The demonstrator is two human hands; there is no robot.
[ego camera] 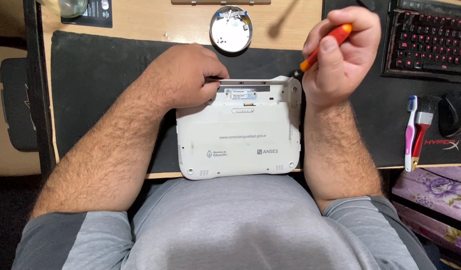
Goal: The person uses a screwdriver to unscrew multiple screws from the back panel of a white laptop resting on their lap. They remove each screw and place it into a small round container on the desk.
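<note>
A small white laptop (240, 135) lies upside down on a dark mat (100, 75), its near edge at the desk's front. My left hand (190, 75) rests on the laptop's far left corner, fingers closed against the open battery bay. My right hand (340, 47) grips an orange-handled screwdriver (326, 46), tip pointing down at the laptop's far right corner.
A round metal dish (231, 28) with small screws and parts sits behind the laptop. A keyboard with red backlight (430, 37) lies at the right, with a black mouse (453, 114), a toothbrush (409, 132) and a red-handled brush (420, 135) in front of it.
</note>
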